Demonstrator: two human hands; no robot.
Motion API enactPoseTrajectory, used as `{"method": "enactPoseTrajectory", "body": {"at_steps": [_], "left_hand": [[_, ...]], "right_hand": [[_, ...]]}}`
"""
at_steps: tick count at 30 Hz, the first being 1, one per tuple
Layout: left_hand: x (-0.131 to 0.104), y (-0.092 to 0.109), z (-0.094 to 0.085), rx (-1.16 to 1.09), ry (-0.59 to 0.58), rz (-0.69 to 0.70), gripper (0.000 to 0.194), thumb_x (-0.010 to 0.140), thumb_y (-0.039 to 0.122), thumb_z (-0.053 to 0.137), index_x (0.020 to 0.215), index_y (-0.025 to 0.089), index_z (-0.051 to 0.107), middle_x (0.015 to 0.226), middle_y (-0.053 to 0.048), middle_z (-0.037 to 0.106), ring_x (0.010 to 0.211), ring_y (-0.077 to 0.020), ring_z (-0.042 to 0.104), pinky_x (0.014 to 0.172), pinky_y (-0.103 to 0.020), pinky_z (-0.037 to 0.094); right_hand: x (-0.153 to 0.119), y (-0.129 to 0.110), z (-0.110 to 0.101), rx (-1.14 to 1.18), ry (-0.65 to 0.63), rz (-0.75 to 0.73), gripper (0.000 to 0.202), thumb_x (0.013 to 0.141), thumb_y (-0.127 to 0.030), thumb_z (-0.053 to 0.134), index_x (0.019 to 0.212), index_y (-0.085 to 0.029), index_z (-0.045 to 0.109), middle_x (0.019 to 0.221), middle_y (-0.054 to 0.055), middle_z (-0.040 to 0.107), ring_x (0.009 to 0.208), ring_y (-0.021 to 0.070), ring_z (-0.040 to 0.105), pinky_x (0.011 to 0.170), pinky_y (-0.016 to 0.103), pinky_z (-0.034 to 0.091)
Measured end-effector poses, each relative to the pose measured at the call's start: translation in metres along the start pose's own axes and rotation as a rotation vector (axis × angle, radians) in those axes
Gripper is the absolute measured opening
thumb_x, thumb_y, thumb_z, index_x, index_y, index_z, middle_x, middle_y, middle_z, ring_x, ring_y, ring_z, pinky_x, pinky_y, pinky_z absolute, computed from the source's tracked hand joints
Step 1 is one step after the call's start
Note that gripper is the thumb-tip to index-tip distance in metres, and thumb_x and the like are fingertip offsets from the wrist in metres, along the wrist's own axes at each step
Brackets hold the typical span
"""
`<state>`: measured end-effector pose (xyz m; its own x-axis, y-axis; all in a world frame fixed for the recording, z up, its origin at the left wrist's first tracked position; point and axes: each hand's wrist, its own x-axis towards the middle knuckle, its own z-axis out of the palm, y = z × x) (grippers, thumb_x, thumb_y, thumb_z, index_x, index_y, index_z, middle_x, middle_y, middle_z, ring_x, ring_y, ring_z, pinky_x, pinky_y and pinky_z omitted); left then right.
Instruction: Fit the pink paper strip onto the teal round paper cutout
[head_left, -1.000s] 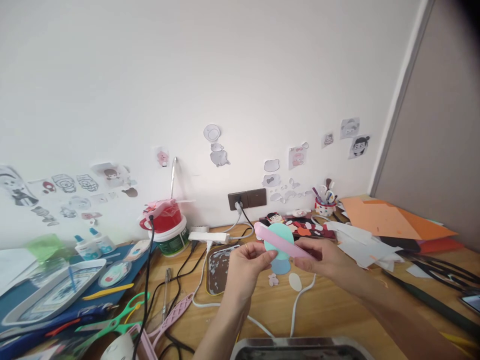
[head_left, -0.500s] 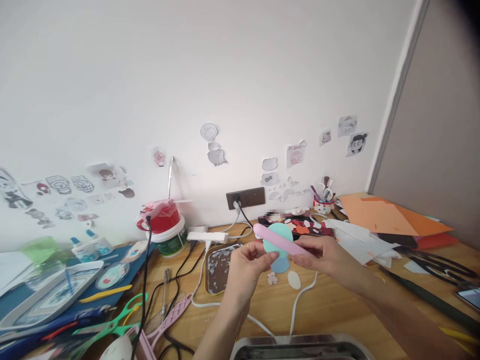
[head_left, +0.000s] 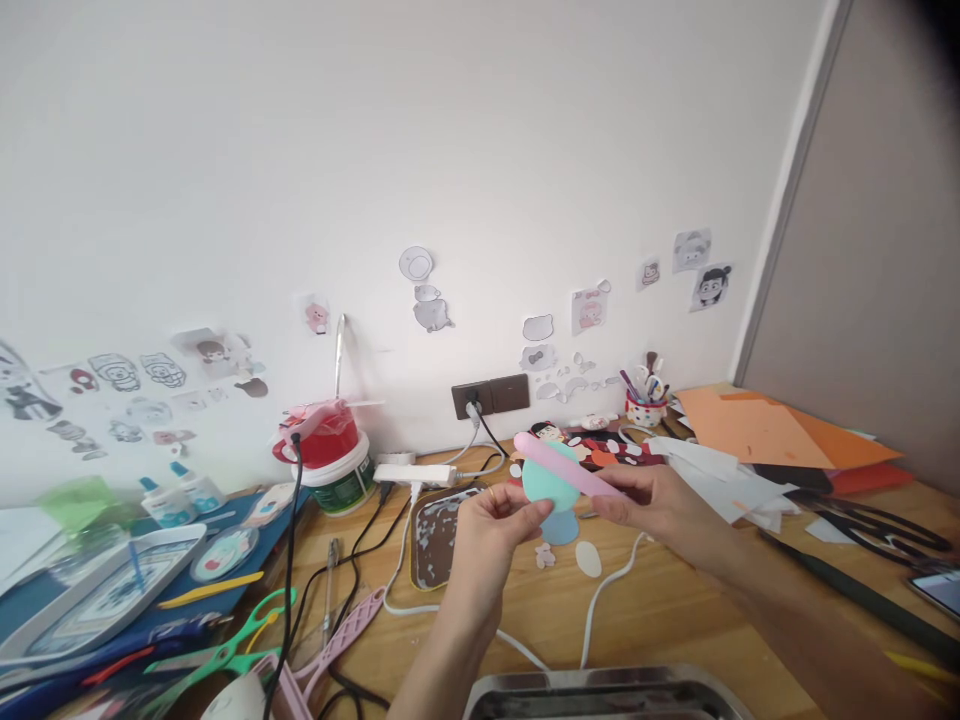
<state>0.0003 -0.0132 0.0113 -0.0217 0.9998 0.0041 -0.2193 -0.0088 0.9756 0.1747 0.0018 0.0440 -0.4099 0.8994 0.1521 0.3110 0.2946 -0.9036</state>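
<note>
My left hand pinches a round teal foam cut-out from below, above the wooden desk. My right hand grips a long pink stick-shaped tool that lies slanted across the teal piece, its tip pointing up and left. Under the hands a light blue paper piece, a small pink flower cut-out and a white oval cut-out lie on the desk.
White cables and black cables cross the desk. A brown mat, red-lidded tub, green scissors, glue bottles and white tray lie left. Orange paper sheets, pen cup, metal tray rim near me.
Both hands with the teal piece and pink tool have risen slightly and shifted a little right; the tool's tip sits higher against the wall's base. The view has tilted slightly.
</note>
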Motion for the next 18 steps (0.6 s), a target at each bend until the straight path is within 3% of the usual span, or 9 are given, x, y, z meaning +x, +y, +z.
{"method": "enactPoseTrajectory", "body": {"at_steps": [4, 11, 13, 18], "left_hand": [[-0.001, 0.003, 0.002, -0.021, 0.048, -0.018, 0.018, 0.054, 0.027, 0.068, 0.057, 0.014, 0.056, 0.052, 0.002, 0.054, 0.045, -0.0045, 0.045, 0.047, -0.016, 0.036], [0.001, 0.006, 0.002, -0.107, 0.133, -0.021, 0.022, 0.048, 0.025, 0.071, 0.057, 0.012, 0.057, 0.054, 0.000, 0.055, 0.047, -0.0058, 0.047, 0.049, -0.018, 0.040], [0.002, 0.004, 0.000, -0.135, 0.143, -0.021, 0.025, 0.045, 0.026, 0.072, 0.059, 0.011, 0.058, 0.056, -0.001, 0.057, 0.049, -0.0067, 0.048, 0.051, -0.019, 0.042], [0.001, 0.003, 0.002, -0.146, 0.139, -0.020, 0.023, 0.047, 0.026, 0.072, 0.058, 0.012, 0.058, 0.057, 0.000, 0.057, 0.050, -0.0064, 0.049, 0.052, -0.019, 0.042]], "right_hand": [[0.001, 0.004, -0.007, 0.001, 0.045, 0.013, 0.033, 0.068, -0.041, 0.054, 0.085, -0.014, 0.063, 0.061, 0.000, 0.051, 0.057, 0.0120, 0.043, 0.048, 0.021, 0.031], [0.004, 0.012, -0.021, 0.024, 0.269, 0.086, 0.039, 0.065, -0.050, 0.054, 0.077, -0.014, 0.065, 0.058, 0.001, 0.052, 0.051, 0.0121, 0.041, 0.045, 0.023, 0.029], [0.004, 0.011, -0.022, 0.008, 0.226, 0.074, 0.040, 0.064, -0.050, 0.054, 0.080, -0.015, 0.064, 0.058, 0.001, 0.052, 0.053, 0.0131, 0.042, 0.047, 0.024, 0.030], [-0.001, 0.002, -0.011, -0.046, -0.023, 0.016, 0.040, 0.068, -0.045, 0.053, 0.092, -0.015, 0.061, 0.068, 0.001, 0.054, 0.063, 0.0151, 0.046, 0.053, 0.023, 0.033]]}}
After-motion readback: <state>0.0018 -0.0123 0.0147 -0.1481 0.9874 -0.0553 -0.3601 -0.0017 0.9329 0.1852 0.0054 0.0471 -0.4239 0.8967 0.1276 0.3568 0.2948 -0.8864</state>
